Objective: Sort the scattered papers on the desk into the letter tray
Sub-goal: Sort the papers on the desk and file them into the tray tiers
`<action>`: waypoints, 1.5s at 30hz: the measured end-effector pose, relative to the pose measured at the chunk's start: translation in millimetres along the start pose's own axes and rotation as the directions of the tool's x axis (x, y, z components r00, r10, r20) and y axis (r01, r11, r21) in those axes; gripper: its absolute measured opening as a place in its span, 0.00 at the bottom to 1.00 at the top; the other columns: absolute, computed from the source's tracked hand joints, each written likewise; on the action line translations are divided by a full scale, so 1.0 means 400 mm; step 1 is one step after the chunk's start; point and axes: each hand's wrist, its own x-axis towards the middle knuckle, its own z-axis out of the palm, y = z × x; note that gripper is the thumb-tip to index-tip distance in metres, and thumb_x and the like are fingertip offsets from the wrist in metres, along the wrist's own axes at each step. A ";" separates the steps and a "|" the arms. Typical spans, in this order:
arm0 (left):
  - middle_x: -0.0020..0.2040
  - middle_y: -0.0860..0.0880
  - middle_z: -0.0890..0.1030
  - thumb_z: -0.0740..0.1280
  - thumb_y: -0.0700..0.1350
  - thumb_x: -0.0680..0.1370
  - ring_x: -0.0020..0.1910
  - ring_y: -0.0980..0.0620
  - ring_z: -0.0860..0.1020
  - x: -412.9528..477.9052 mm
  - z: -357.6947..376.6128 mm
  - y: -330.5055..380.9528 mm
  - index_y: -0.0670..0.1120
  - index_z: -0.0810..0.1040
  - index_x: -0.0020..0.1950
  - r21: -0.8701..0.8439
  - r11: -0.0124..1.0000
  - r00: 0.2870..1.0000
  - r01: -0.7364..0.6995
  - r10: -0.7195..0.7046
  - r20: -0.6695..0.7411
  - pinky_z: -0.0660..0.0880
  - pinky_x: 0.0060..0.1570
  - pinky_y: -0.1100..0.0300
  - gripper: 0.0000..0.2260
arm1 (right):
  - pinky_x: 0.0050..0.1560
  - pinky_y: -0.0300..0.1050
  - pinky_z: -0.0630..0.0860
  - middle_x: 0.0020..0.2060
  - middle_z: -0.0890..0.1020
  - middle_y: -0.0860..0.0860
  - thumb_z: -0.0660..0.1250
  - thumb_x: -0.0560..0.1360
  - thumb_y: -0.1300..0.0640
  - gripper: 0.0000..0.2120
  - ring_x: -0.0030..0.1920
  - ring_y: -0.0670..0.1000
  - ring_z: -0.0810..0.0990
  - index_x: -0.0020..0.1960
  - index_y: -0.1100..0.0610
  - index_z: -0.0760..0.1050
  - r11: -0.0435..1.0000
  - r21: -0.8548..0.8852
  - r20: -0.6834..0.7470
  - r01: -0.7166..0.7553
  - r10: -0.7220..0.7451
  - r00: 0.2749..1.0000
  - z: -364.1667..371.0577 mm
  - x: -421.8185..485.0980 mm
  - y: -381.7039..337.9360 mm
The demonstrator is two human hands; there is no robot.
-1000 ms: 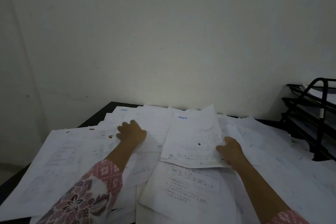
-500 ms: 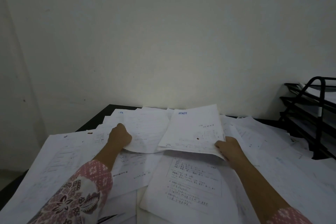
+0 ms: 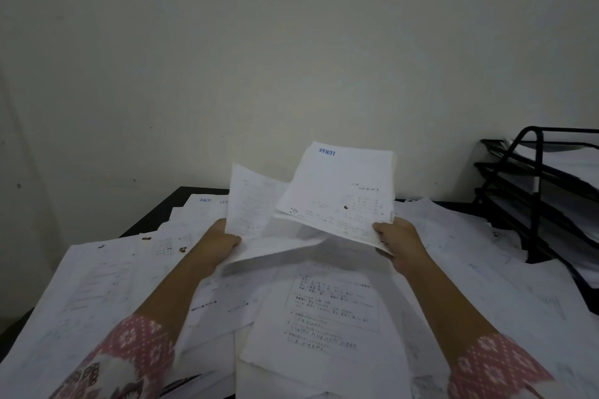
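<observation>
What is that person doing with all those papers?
A person is tidying a desk covered in loose papers. The left hand grips one sheet and the right hand grips a small stack stamped in blue, both held above the rest. The black letter tray at the right has some papers in it.

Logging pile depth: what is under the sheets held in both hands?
More loose papers, one with printed text. The desk beneath is covered; only its dark far-left corner shows.
</observation>
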 end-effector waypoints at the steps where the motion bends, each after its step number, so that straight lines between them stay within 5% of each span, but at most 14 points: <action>1: 0.57 0.47 0.74 0.59 0.32 0.79 0.50 0.49 0.72 -0.005 0.007 0.003 0.39 0.67 0.68 0.018 1.000 0.998 0.007 -0.008 0.061 0.68 0.49 0.60 0.17 | 0.38 0.45 0.72 0.41 0.76 0.53 0.60 0.77 0.68 0.09 0.39 0.51 0.73 0.57 0.62 0.71 1.000 -0.005 0.035 -0.002 0.002 0.999 -0.004 -0.006 -0.005; 7: 0.66 0.42 0.72 0.59 0.38 0.79 0.59 0.44 0.72 -0.026 0.072 0.020 0.42 0.68 0.69 0.188 0.982 0.966 0.026 -0.073 0.249 0.69 0.59 0.55 0.18 | 0.36 0.43 0.71 0.38 0.75 0.54 0.61 0.77 0.65 0.08 0.36 0.50 0.72 0.56 0.62 0.72 0.977 -0.212 0.056 -0.027 0.040 0.998 -0.042 -0.035 0.009; 11: 0.68 0.40 0.69 0.55 0.38 0.81 0.61 0.44 0.70 -0.045 0.125 0.035 0.38 0.67 0.69 0.279 0.960 0.976 0.009 -0.069 0.208 0.66 0.58 0.58 0.16 | 0.31 0.39 0.67 0.53 0.78 0.64 0.63 0.76 0.64 0.16 0.33 0.48 0.70 0.63 0.68 0.70 0.870 -0.494 0.055 -0.001 0.033 0.998 -0.069 -0.067 0.028; 15: 0.68 0.39 0.70 0.52 0.48 0.83 0.66 0.42 0.69 -0.074 0.161 0.044 0.35 0.68 0.67 0.389 0.921 0.986 -0.018 -0.048 0.161 0.65 0.63 0.57 0.20 | 0.29 0.36 0.66 0.40 0.69 0.51 0.63 0.76 0.62 0.09 0.35 0.45 0.67 0.54 0.63 0.69 0.710 -0.704 0.092 0.022 0.061 0.994 -0.077 -0.088 0.045; 17: 0.67 0.39 0.69 0.54 0.54 0.81 0.65 0.41 0.69 -0.083 0.178 0.047 0.37 0.67 0.69 0.467 0.884 0.989 -0.029 -0.044 0.144 0.66 0.65 0.54 0.24 | 0.38 0.39 0.74 0.39 0.69 0.50 0.62 0.76 0.60 0.04 0.37 0.46 0.70 0.45 0.60 0.67 0.591 -0.806 0.069 0.016 0.068 0.995 -0.072 -0.102 0.046; 20: 0.65 0.39 0.70 0.59 0.57 0.79 0.64 0.43 0.70 -0.094 0.203 0.060 0.38 0.67 0.68 0.564 0.825 0.990 -0.036 -0.046 0.130 0.68 0.62 0.55 0.26 | 0.64 0.47 0.69 0.58 0.69 0.56 0.59 0.78 0.55 0.13 0.58 0.55 0.71 0.59 0.60 0.69 0.409 -0.912 0.050 0.017 0.070 0.996 -0.068 -0.108 0.062; 22: 0.64 0.39 0.72 0.62 0.56 0.78 0.63 0.43 0.72 -0.101 0.215 0.071 0.37 0.69 0.66 0.548 0.835 0.988 -0.044 -0.045 0.148 0.70 0.58 0.56 0.25 | 0.64 0.47 0.69 0.62 0.67 0.59 0.59 0.78 0.54 0.13 0.60 0.57 0.70 0.59 0.60 0.69 0.419 -0.908 0.032 -0.014 0.102 0.994 -0.065 -0.104 0.078; 25: 0.58 0.41 0.75 0.66 0.49 0.78 0.59 0.44 0.74 -0.110 0.221 0.084 0.35 0.71 0.61 0.505 0.862 0.983 -0.046 -0.049 0.175 0.70 0.49 0.59 0.20 | 0.54 0.43 0.71 0.56 0.71 0.58 0.60 0.77 0.56 0.06 0.52 0.54 0.70 0.45 0.58 0.67 0.503 -0.863 0.017 -0.042 0.113 0.993 -0.069 -0.096 0.084; 28: 0.45 0.47 0.73 0.69 0.43 0.76 0.44 0.51 0.74 -0.109 0.225 0.083 0.40 0.71 0.45 0.432 0.902 0.978 -0.021 -0.071 0.194 0.69 0.39 0.64 0.09 | 0.41 0.37 0.69 0.47 0.69 0.54 0.60 0.77 0.62 0.14 0.48 0.51 0.69 0.61 0.64 0.66 0.640 -0.768 0.034 -0.027 0.083 0.996 -0.081 -0.098 0.079; 31: 0.59 0.42 0.73 0.71 0.40 0.74 0.56 0.46 0.73 -0.110 0.235 0.075 0.39 0.69 0.62 0.285 0.958 0.973 -0.026 -0.041 0.227 0.71 0.53 0.60 0.19 | 0.29 0.31 0.64 0.52 0.68 0.55 0.59 0.77 0.68 0.24 0.43 0.48 0.68 0.70 0.70 0.57 0.833 -0.551 0.035 -0.051 0.084 0.996 -0.093 -0.102 0.076; 35: 0.63 0.43 0.73 0.70 0.40 0.74 0.58 0.47 0.72 -0.126 0.243 0.101 0.41 0.64 0.69 0.025 0.993 0.981 -0.118 0.113 0.155 0.69 0.54 0.59 0.26 | 0.41 0.39 0.70 0.59 0.71 0.58 0.63 0.75 0.69 0.30 0.47 0.49 0.70 0.73 0.60 0.54 0.944 -0.328 -0.033 0.045 -0.059 0.998 -0.121 -0.098 0.053; 39: 0.58 0.46 0.75 0.70 0.41 0.74 0.53 0.50 0.73 -0.126 0.245 0.152 0.43 0.68 0.64 -0.150 0.958 0.967 -0.244 0.252 0.037 0.71 0.51 0.60 0.21 | 0.36 0.36 0.70 0.56 0.77 0.56 0.63 0.74 0.69 0.18 0.47 0.51 0.75 0.62 0.61 0.69 0.949 -0.209 -0.064 0.236 -0.254 0.965 -0.142 -0.094 -0.006; 45: 0.49 0.54 0.73 0.70 0.41 0.75 0.47 0.57 0.74 -0.144 0.245 0.281 0.47 0.66 0.57 -0.297 0.841 0.892 -0.451 0.436 -0.118 0.70 0.44 0.67 0.16 | 0.33 0.30 0.73 0.45 0.75 0.50 0.59 0.76 0.69 0.10 0.41 0.47 0.74 0.54 0.57 0.68 0.848 -0.085 -0.152 0.522 -0.529 0.835 -0.169 -0.104 -0.130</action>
